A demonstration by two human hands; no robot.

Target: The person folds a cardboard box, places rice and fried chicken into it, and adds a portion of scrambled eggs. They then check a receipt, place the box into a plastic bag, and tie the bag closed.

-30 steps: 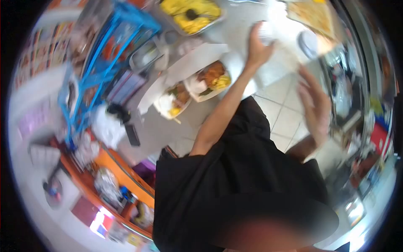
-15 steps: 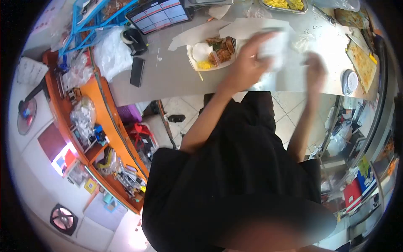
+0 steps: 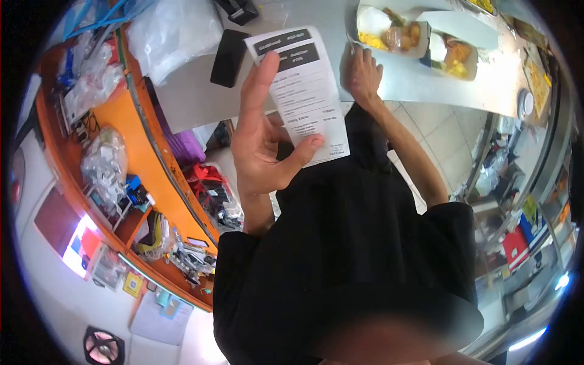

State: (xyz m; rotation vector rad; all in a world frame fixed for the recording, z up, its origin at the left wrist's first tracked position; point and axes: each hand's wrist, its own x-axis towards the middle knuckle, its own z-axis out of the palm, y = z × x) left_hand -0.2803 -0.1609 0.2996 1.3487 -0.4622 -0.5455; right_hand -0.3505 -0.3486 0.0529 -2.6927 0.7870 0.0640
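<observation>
My left hand (image 3: 264,137) holds up a long printed receipt (image 3: 307,91), pinched with the thumb on its lower front and the fingers mostly behind it. On the steel table, my right hand (image 3: 366,76) rests near the left corner of an open food box (image 3: 413,50). Its fingers are bent together over a small spot by the box; whatever they hold is too small to make out. White rice, yellow food and browned pieces fill that box. A second open box (image 3: 435,64) with similar food stands to its right.
A black phone (image 3: 230,59) lies on the table (image 3: 194,100) left of the receipt. Behind it are clear plastic bags (image 3: 173,39) and a black device (image 3: 238,9). A round white container (image 3: 524,103) stands at the right edge. Orange shelving (image 3: 152,143) runs along the left.
My left hand has brought the receipt leftward and closer to the camera, its print now readable in part. My right hand has moved left to the food box. The view has shifted, showing the second box.
</observation>
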